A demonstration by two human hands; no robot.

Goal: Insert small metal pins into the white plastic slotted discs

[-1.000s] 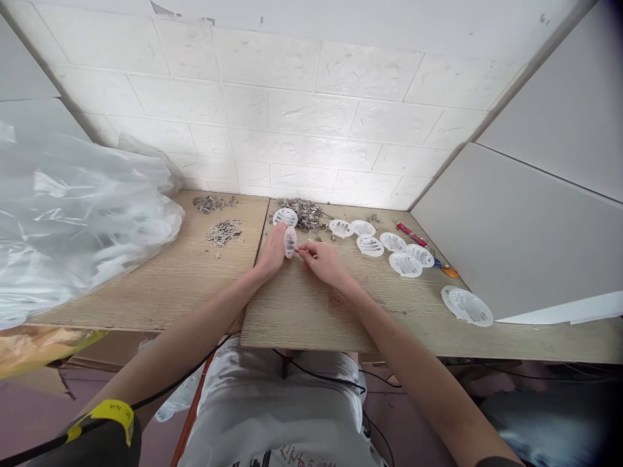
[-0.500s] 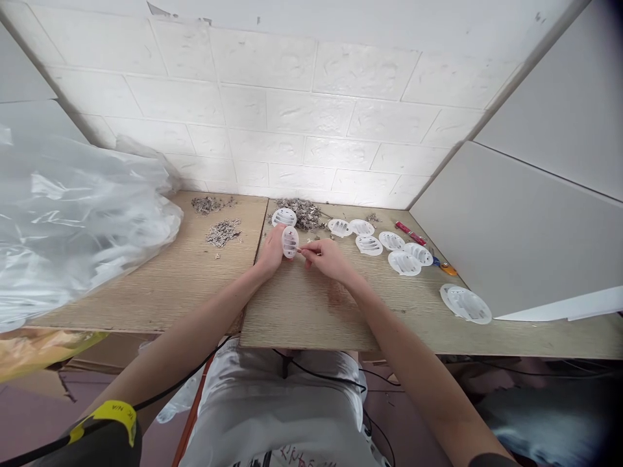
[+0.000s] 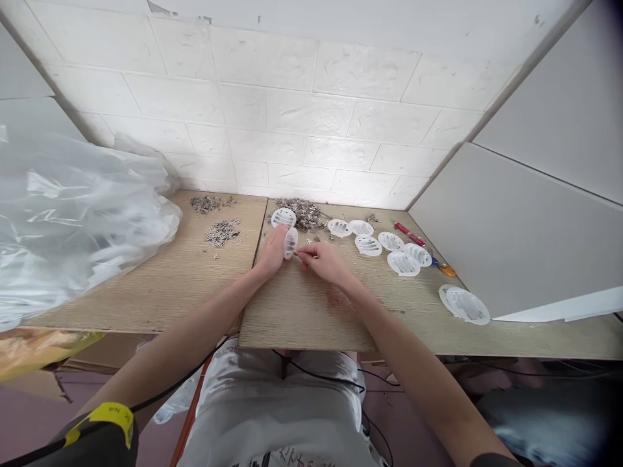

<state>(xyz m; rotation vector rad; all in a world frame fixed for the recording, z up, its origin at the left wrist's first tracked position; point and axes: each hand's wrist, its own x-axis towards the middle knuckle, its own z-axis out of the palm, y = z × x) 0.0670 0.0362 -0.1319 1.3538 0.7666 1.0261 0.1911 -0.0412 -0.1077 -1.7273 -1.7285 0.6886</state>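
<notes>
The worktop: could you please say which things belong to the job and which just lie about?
Likely job things:
white slotted disc in left hand
small item in right hand
matching discs
parts piles

Probably just lying about:
red object
orange-blue object

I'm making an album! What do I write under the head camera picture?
Left hand holds a white disc; right hand pinches something small beside it, with grey bits heaped behind.

White slotted discs (image 3: 291, 241): at least ten. Small-part heaps (image 3: 222, 232), left: two. Red object (image 3: 409, 233), right: one.
</notes>
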